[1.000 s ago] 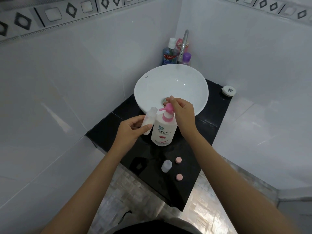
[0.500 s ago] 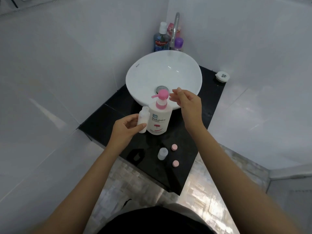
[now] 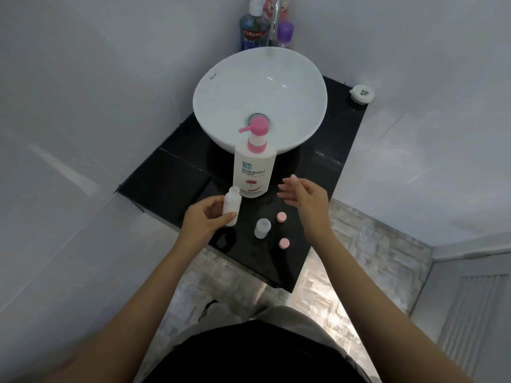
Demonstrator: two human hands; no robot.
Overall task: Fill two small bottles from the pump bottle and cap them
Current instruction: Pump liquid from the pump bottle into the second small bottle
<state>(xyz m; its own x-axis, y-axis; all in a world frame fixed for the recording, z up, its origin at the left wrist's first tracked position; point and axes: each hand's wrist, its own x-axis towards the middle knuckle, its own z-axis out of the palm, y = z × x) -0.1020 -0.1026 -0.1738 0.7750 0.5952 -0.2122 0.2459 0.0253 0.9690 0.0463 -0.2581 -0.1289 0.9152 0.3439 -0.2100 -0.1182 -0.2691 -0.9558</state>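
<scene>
A white pump bottle (image 3: pixel 254 167) with a pink pump head stands on the black counter (image 3: pixel 171 183) in front of the basin. My left hand (image 3: pixel 203 221) grips a small uncapped bottle (image 3: pixel 231 204), white inside, upright, just left of and below the pump bottle. My right hand (image 3: pixel 304 199) hovers to the right of the pump bottle, fingers apart, holding nothing. A second small clear bottle (image 3: pixel 262 228) stands uncapped on the counter between my hands. Two pink caps lie loose beside it, one (image 3: pixel 281 217) nearer the basin and one (image 3: pixel 284 243) nearer the counter's front edge.
A white round basin (image 3: pixel 298 87) fills the back of the counter, with a chrome tap (image 3: pixel 276 20) behind it. A mouthwash bottle (image 3: pixel 253 31) and a purple-capped bottle (image 3: pixel 285 34) stand in the corner. A small white round object (image 3: pixel 361 94) lies at the counter's right rear. White tiled walls close in on both sides.
My right hand has left the pump head and dropped to the right of the pump bottle. My left hand has drawn the small bottle away from the spout, toward me.
</scene>
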